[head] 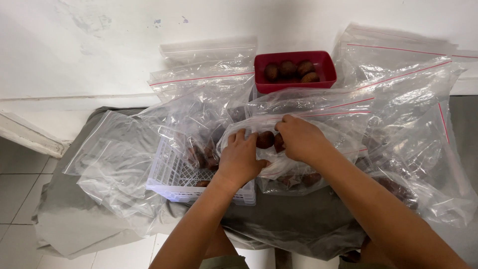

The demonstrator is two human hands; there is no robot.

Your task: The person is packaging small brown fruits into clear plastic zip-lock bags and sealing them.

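Your left hand (242, 158) grips the clear zip bag (294, 124); right hand (300, 139) clamps brown fruit (265, 139) inside; red tub (295, 70) behind; white basket (172, 174) left.

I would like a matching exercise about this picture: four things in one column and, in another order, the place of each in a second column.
Things:
1. red tub
2. white basket
3. left hand
4. right hand

Places:
A. at the rim of the clear bag, next to two brown fruits
B. at the back, close to the wall, with brown fruits in it
C. on the near side of the bag opening, in front of the basket
D. on the grey cloth, under loose plastic bags

Pairs: 1-B, 2-D, 3-C, 4-A
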